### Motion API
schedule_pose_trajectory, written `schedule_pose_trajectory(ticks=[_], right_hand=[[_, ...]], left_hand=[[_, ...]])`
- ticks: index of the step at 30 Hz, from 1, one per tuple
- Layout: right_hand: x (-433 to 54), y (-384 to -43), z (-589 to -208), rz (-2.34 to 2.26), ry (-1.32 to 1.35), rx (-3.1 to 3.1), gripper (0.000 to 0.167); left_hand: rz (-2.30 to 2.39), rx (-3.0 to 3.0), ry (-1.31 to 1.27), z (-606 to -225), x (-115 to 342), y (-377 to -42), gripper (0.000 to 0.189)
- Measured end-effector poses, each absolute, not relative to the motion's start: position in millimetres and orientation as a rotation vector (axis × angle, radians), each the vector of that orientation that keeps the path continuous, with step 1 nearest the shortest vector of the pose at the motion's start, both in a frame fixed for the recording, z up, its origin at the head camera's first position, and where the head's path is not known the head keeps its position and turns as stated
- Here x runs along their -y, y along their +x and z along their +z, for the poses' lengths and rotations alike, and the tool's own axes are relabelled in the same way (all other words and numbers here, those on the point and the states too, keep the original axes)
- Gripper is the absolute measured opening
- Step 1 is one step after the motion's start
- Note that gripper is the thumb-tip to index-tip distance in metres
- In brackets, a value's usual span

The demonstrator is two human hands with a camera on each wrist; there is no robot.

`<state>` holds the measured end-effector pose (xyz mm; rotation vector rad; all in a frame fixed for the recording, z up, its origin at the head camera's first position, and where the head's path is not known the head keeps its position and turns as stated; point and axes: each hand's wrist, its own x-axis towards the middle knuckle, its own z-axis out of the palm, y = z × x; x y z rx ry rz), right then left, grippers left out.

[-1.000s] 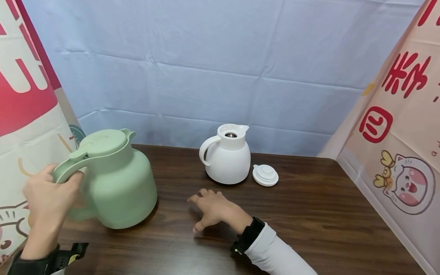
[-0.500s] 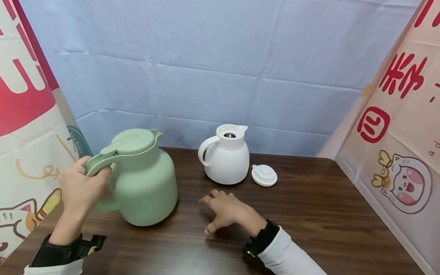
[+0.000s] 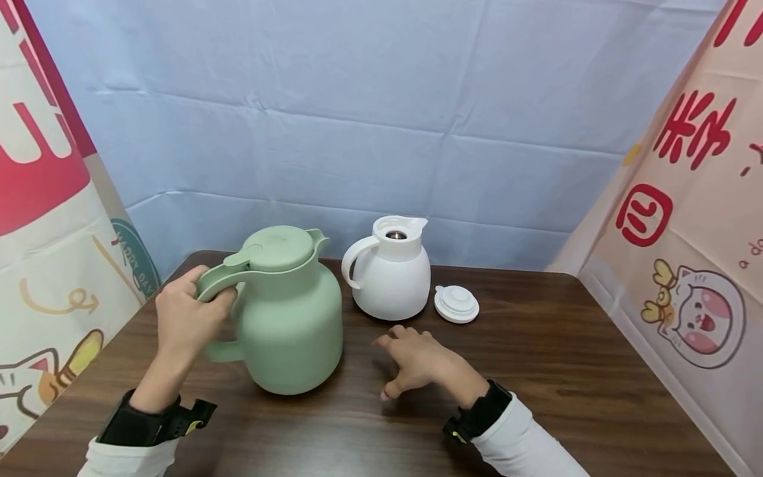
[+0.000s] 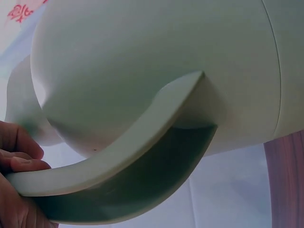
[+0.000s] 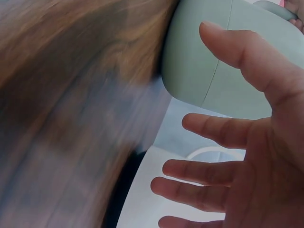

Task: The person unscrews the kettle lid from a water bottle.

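Note:
A large green thermos jug [image 3: 292, 324], its lid on, stands upright at centre left in the head view, spout toward the right. My left hand [image 3: 193, 311] grips the top of its handle [image 4: 128, 152], fingers curled round it. To the right of the jug, my right hand [image 3: 417, 361] hovers low over the table with fingers spread and nothing in them. Beyond that hand stands a smaller white thermos jug [image 3: 393, 278], its mouth uncovered and its inside shiny. Its handle points left. A round white lid [image 3: 456, 303] lies beside it on the table.
The dark wooden table [image 3: 536, 371] ends at a pale blue cloth backdrop [image 3: 286, 132]. Printed cloths hang at both sides, a red and white one [image 3: 42, 265] at left and a pink one [image 3: 697, 252] at right.
The left hand has moved the green thermos jug rightward, closer to the white one. My right hand has also shifted right, still spread. The white jug and lid stay put.

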<state>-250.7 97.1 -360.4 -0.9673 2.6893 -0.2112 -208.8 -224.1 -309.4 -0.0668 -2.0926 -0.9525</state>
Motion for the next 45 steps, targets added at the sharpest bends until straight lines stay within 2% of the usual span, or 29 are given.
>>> schedule_pose_trajectory(ticks=[45], right_hand=[[-179,-239,-354,-0.325,-0.672,-2.743,0.078]], left_hand=[[-1.277,2.087,-0.404,-316,112,-228,0.025]])
